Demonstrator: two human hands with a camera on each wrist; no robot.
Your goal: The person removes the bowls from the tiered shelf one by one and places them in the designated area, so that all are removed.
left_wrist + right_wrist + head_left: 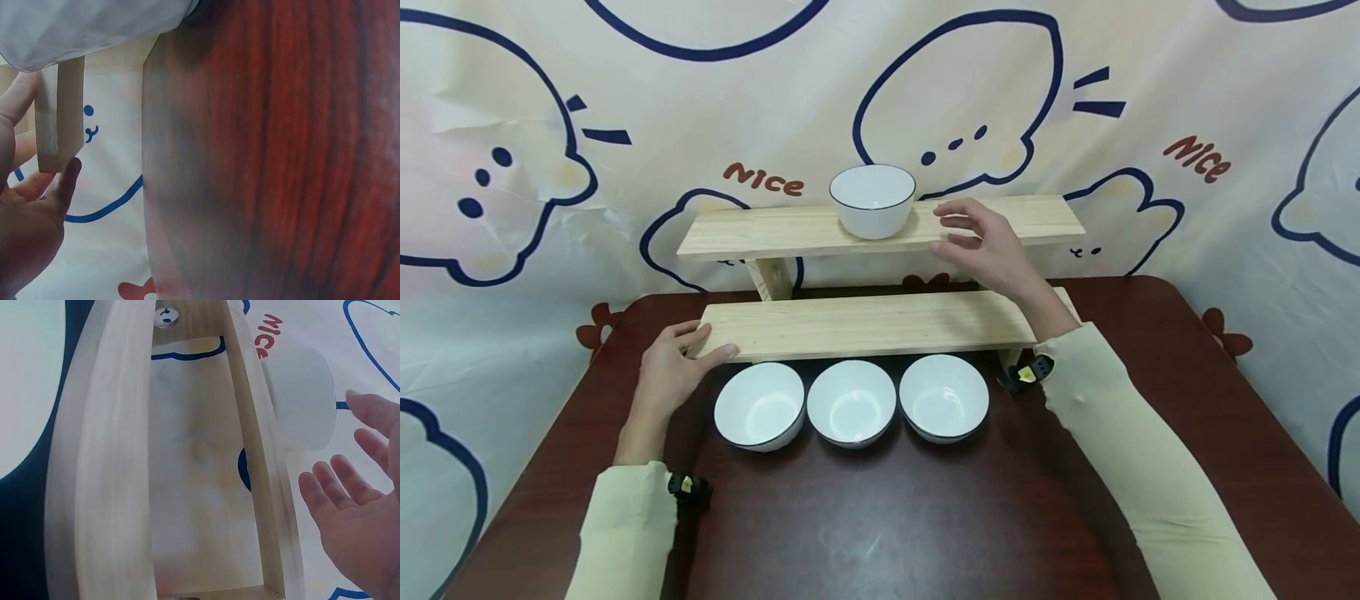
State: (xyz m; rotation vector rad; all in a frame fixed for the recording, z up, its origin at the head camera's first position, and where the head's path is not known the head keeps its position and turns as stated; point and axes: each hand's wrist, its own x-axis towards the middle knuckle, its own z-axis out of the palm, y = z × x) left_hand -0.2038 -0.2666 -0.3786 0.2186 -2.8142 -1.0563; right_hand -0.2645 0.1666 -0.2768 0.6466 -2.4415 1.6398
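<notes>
A white bowl [872, 212] with a dark rim stands upright on the upper board of a two-tier wooden shelf [865, 325]. To its right, my right hand [981, 242] hovers with relaxed, parted fingers, holding nothing; in the right wrist view a gap shows between the fingertips and the bowl [306, 400]. My left hand [673, 367] grips the left end of the lower board, its thumb along the front edge. The left wrist view shows thumb and fingers around that board end [53, 119].
Three matching white bowls, a left one [760, 406], a middle one [852, 402] and a right one [943, 397], line up before the shelf on a dark red-brown table [880, 525]. A cartoon-printed cloth [805, 108] hangs behind and at both sides.
</notes>
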